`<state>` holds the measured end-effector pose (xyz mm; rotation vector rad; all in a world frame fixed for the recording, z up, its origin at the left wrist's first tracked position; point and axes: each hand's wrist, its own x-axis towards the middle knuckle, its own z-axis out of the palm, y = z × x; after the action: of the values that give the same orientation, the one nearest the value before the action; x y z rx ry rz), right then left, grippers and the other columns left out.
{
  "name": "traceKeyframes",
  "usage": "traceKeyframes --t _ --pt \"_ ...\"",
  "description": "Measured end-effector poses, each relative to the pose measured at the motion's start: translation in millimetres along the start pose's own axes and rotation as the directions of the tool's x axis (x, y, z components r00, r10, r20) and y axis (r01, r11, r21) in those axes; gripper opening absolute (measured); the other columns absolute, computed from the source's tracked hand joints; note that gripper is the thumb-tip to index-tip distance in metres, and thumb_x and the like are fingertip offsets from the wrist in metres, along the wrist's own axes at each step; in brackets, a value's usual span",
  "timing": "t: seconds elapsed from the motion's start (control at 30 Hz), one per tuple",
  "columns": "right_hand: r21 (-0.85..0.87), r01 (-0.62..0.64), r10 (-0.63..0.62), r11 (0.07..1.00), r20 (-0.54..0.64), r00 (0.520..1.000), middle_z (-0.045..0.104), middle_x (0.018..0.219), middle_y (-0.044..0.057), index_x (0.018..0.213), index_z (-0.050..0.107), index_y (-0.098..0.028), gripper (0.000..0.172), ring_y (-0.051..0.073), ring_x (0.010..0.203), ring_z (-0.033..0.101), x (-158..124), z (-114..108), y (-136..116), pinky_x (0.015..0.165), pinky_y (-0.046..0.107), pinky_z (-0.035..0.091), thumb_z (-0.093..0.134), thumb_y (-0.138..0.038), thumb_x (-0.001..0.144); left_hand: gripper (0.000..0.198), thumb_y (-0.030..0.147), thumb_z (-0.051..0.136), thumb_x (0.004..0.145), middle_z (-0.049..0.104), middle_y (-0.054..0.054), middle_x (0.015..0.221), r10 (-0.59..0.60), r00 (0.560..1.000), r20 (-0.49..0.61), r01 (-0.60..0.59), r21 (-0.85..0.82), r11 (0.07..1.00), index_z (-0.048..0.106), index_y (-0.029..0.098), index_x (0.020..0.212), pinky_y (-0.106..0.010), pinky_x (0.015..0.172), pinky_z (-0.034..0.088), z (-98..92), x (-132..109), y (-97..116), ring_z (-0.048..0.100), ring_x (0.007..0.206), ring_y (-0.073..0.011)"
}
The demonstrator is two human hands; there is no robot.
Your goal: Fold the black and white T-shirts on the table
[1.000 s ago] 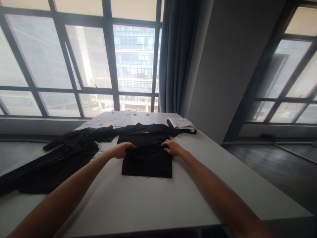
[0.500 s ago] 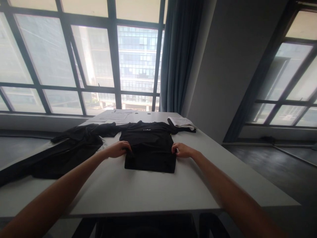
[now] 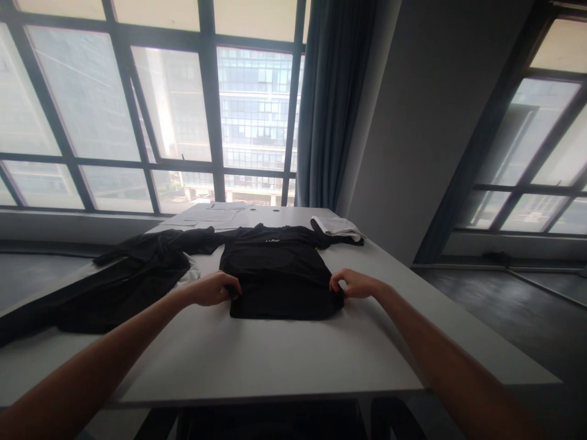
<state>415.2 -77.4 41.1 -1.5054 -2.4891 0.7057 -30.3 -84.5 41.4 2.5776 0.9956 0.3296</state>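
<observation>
A black shirt (image 3: 279, 275) with small white lettering near its collar lies spread on the white table (image 3: 270, 360), its lower edge toward me. My left hand (image 3: 219, 288) pinches the left side of the shirt close to the bottom corner. On the opposite side, my right hand (image 3: 351, 284) has its fingers closed on the cloth, pulling that lower corner outward. Some of the fingertips are hidden by the hands and the dark fabric.
Left of the shirt lies a heap of dark clothing (image 3: 123, 287) with a bit of white cloth beside it. A folded white cloth (image 3: 337, 227) rests at the back right. Papers (image 3: 211, 214) lie at the far end, before the windows and a curtain (image 3: 323, 122).
My right hand has shifted right and slightly down, stretching the shirt's lower right corner outward. My left hand has slid a little down along the left side.
</observation>
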Motion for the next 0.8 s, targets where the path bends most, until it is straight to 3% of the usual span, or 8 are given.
traceKeyframes --t 0.13,0.3,0.37,0.43,0.5,0.57,0.63,0.8 --pt "0.089 -0.135 0.132 0.987 0.033 0.991 0.075 0.086 0.002 0.072 0.069 -0.017 0.016 0.021 0.088 0.068 -13.9 -17.2 17.3 0.081 0.028 0.051 0.063 -0.015 0.057 0.029 0.044 0.063 0.083 0.074 -0.002 0.084 -0.106 0.994 0.034 0.108 -0.050 0.993 0.076 0.020 0.094 -0.027 0.075 0.051 -15.2 -12.5 -8.4 0.065 0.078 -0.0189" --pt "0.174 -0.299 0.254 0.938 0.239 0.937 0.076 0.082 0.004 0.075 0.075 -0.017 0.019 0.024 0.089 0.071 -11.7 -34.2 15.7 0.082 0.029 0.054 0.069 -0.019 0.057 0.048 0.061 0.076 0.069 0.077 -0.003 0.089 -0.101 0.924 0.368 0.215 -0.286 0.934 0.078 0.021 0.094 -0.029 0.076 0.053 -38.6 -13.1 -15.4 0.068 0.083 -0.0229" --pt "0.159 -0.307 0.274 0.938 0.197 0.941 0.077 0.083 0.005 0.082 0.077 -0.018 0.022 0.024 0.088 0.072 -0.5 -37.6 10.3 0.082 0.030 0.055 0.069 -0.020 0.062 0.058 0.070 0.071 0.070 0.077 -0.006 0.097 -0.078 0.887 0.454 0.271 -0.378 0.885 0.077 0.021 0.099 -0.032 0.079 0.054 -43.9 -2.7 -15.2 0.069 0.088 -0.0251" --pt "0.054 -0.253 0.252 0.966 0.020 0.968 0.077 0.091 0.006 0.092 0.078 -0.018 0.025 0.024 0.090 0.071 15.1 -37.4 5.0 0.084 0.031 0.055 0.068 -0.022 0.070 0.065 0.076 0.058 0.078 0.076 -0.009 0.106 -0.126 0.905 0.406 0.305 -0.414 0.858 0.075 0.021 0.108 -0.034 0.085 0.053 -41.8 13.2 -14.5 0.070 0.096 -0.0262" --pt "-0.077 -0.178 0.165 0.981 -0.150 0.975 0.076 0.106 0.007 0.104 0.077 -0.020 0.029 0.024 0.098 0.070 32.5 -33.1 1.3 0.090 0.031 0.053 0.066 -0.025 0.077 0.067 0.075 0.046 0.087 0.073 -0.010 0.115 -0.223 0.945 0.238 0.294 -0.321 0.900 0.071 0.020 0.116 -0.035 0.092 0.051 -30.5 31.8 -15.5 0.068 0.105 -0.0268" --pt "-0.157 -0.128 0.092 0.979 -0.216 0.972 0.070 0.123 0.007 0.118 0.073 -0.021 0.039 0.025 0.112 0.065 48.7 -25.4 0.5 0.099 0.031 0.049 0.067 -0.030 0.081 0.064 0.071 0.043 0.090 0.067 -0.011 0.129 -0.255 0.966 0.031 0.257 -0.117 0.959 0.067 0.021 0.122 -0.037 0.102 0.045 -11.8 48.7 -19.6 0.061 0.120 -0.0284" --pt "-0.193 -0.147 0.110 0.970 -0.190 0.976 0.065 0.133 0.009 0.129 0.067 -0.021 0.051 0.026 0.121 0.061 61.5 -17.5 3.0 0.103 0.032 0.047 0.071 -0.035 0.080 0.061 0.067 0.048 0.090 0.055 -0.011 0.145 -0.205 0.977 -0.067 0.209 0.074 0.975 0.062 0.023 0.131 -0.043 0.113 0.034 9.8 60.4 -27.0 0.045 0.138 -0.0307" --pt "-0.240 -0.234 0.230 0.942 -0.046 0.972 0.069 0.126 0.010 0.127 0.069 -0.025 0.072 0.031 0.114 0.065 79.9 -15.9 17.9 0.098 0.036 0.050 0.085 -0.050 0.061 0.063 0.061 0.043 0.095 0.026 -0.010 0.163 -0.165 0.984 0.071 0.149 0.190 0.970 0.041 0.029 0.149 -0.055 0.120 0.012 38.7 67.2 -46.6 0.016 0.152 -0.0301"
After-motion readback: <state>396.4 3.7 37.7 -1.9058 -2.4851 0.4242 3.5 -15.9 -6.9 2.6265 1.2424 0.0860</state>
